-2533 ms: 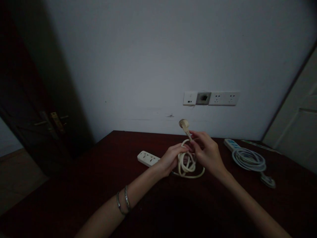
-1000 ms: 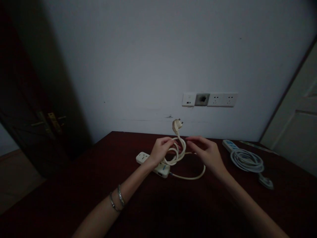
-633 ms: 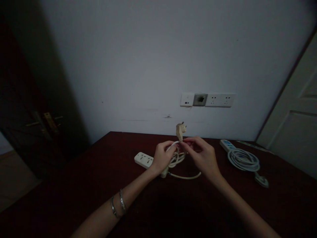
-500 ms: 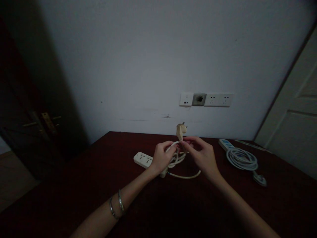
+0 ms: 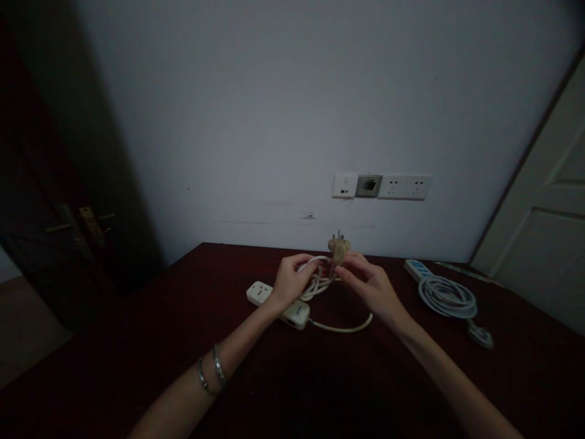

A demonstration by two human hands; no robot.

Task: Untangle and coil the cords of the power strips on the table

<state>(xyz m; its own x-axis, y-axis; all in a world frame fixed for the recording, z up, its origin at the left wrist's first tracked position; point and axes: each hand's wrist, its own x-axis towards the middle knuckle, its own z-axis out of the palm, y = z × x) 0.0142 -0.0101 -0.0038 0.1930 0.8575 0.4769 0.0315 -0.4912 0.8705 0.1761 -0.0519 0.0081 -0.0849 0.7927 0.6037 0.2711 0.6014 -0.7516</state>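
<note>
My left hand (image 5: 291, 281) is closed around a coiled white cord (image 5: 315, 289), its thumb lying over the loops. Between the thumb and fingers of my right hand (image 5: 368, 281) is the cord's plug (image 5: 339, 249), upright with its prongs pointing up. Below my left hand a white power strip (image 5: 297, 314) lies on the table, partly covered by the hand and wrist. From the strip's near end the cord curves to the right along the table and up behind my right hand. The fingertips behind the coil are partly hidden.
A second power strip (image 5: 418, 270) lies on the dark red table (image 5: 219, 268) to the right, its grey cord (image 5: 448, 297) coiled, its plug (image 5: 479, 335) toward me. Wall sockets (image 5: 404, 187) sit above the table's back edge. Doors stand at left and right.
My left hand has moved slightly left with the coil, showing more of the strip's near end. My right hand has turned the plug so its prongs point straight up.
</note>
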